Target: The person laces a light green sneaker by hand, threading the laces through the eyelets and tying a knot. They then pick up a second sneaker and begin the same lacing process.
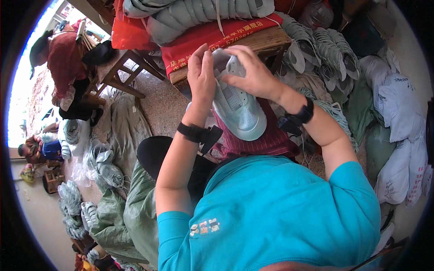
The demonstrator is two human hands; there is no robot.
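In front of my chest is a pale mint-grey shoe upper, its rounded toe pointing down toward me and its opening away from me. My right hand grips it at the opening, fingers curled over the edge and thumb bent inward at the eyelet side. Along the other side, my left hand is raised with its fingers stretched upward, close against the upper; nothing shows inside it. Whether its palm touches the upper is hard to see. Below the upper lies a dark red striped cloth over my lap. Both wrists wear black bands.
Ahead stands a wooden bench with a red printed bag and stacked grey shoe uppers. More bundled uppers and white sacks lie right. Green sacks, a wooden stool and a seated person are left.
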